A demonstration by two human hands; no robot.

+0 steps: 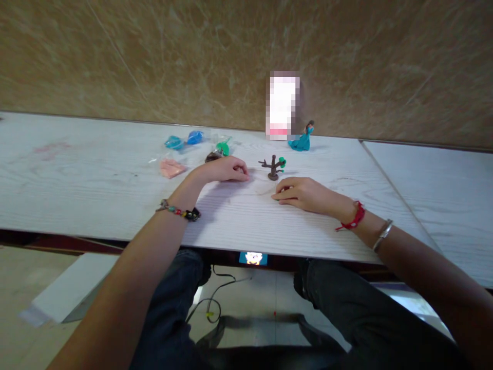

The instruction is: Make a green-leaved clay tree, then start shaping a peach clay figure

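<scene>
A small clay tree stands upright between my hands, with a brown trunk, short branches and green blobs on its right side. My left hand rests left of it with the fingers curled together; anything inside them is hidden. Just behind that hand lies a dark brown lump in clear wrap, partly covered by it. To the right and nearer me, my right hand lies low on the table, thumb and fingertips drawn together. Whether a small piece sits between them I cannot make out. Neither hand touches the tree.
Bags of green clay, blue clay, teal clay and pink clay lie at left. A teal-dressed figurine stands near the wall beside a blurred bright upright panel. The white table ends before my legs.
</scene>
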